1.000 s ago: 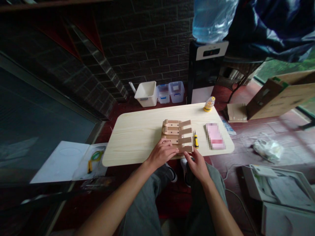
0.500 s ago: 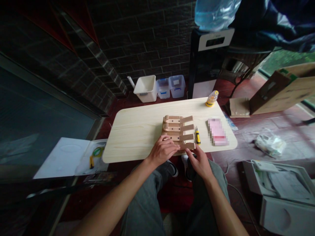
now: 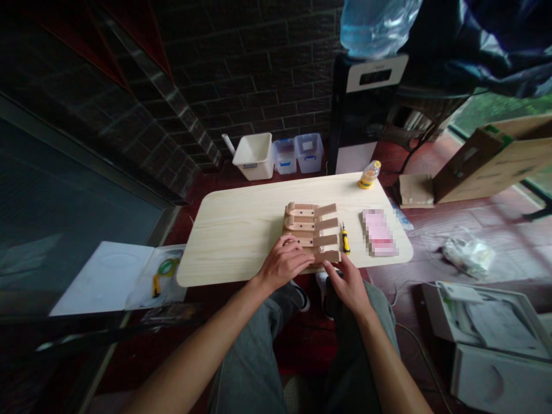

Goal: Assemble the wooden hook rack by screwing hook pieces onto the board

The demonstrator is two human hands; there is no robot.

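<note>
On the light wood table (image 3: 233,230) lies a brown wooden assembly (image 3: 306,225). It has several parallel rows, with rounded ends at the left, small dark holes or screws in the middle and slanted flat slats at the right. My left hand (image 3: 282,261) is curled over the nearest row, its fingers pressed on the wood. At the right end of that row, my right hand (image 3: 348,282) has thumb and fingers on the nearest slat (image 3: 330,256). The fingers cover part of this row. A yellow and black screwdriver (image 3: 345,240) lies just right of the assembly.
A pink, pixelated item (image 3: 379,233) and a clear bottle with yellow parts (image 3: 370,175) sit on the table's right side. Bins (image 3: 255,158) stand behind, beside a water dispenser (image 3: 366,109). Open boxes flank the table: white left (image 3: 106,276), white right (image 3: 495,322), cardboard (image 3: 483,158).
Both hands keep nearly the same place on the nearest row, with only slight finger movement. The whole view has shifted a little.
</note>
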